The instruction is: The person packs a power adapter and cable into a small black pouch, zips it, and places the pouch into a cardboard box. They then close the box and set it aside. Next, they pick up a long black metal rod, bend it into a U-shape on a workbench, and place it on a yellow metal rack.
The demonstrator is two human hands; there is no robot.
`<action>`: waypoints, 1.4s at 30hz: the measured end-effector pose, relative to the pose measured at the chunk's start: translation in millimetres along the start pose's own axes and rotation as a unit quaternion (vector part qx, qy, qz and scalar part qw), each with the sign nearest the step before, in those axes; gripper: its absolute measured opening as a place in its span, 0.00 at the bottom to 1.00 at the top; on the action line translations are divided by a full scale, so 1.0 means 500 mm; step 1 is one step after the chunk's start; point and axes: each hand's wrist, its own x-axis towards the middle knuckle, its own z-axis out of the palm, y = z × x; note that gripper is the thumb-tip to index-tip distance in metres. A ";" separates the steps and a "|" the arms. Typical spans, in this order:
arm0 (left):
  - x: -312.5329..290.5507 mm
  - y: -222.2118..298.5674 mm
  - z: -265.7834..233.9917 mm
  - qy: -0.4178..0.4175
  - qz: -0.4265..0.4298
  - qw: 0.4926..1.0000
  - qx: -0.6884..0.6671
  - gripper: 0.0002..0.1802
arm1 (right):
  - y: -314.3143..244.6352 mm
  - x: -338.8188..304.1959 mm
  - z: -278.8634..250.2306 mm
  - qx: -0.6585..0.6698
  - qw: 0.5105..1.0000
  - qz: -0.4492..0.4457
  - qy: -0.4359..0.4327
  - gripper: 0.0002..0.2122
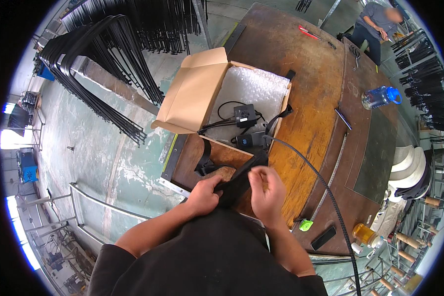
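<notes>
My left hand [206, 195] is closed on the lower part of a wide black fabric strap [244, 173], which slants up toward an open cardboard box [191, 101]. Beside the strap's right edge, my right hand [268, 196] has its fingers curled into a pinch; what sits between the fingertips is hidden. A black strap with a buckle [205, 160] lies on the table left of the wide one. Inside the box, a black adapter block [245, 116] with cables rests on bubble wrap [254, 89]. Near the box's front edge is a black device with a small lit display [251, 140].
A braided black cable [320, 178] arcs across the table's right side. Around it are a tape measure [306, 225], a phone [323, 238], an amber bottle [366, 235] and a blue-capped jug [380, 97]. Racked black rods [108, 59] hang left. Another person [375, 29] works far right.
</notes>
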 end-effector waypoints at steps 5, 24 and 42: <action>0.016 -0.012 0.034 -0.020 0.005 0.999 0.032 0.18 | 0.079 0.232 0.085 -0.135 0.965 -0.196 -0.108 0.22; 0.064 -0.054 0.005 0.015 -0.001 1.000 -0.002 0.16 | 0.192 0.531 0.084 -0.252 0.922 -0.049 -0.290 0.26; 0.106 -0.044 -0.021 -0.014 -0.030 0.999 -0.022 0.17 | 0.231 0.568 0.062 0.122 0.928 0.243 -0.254 0.21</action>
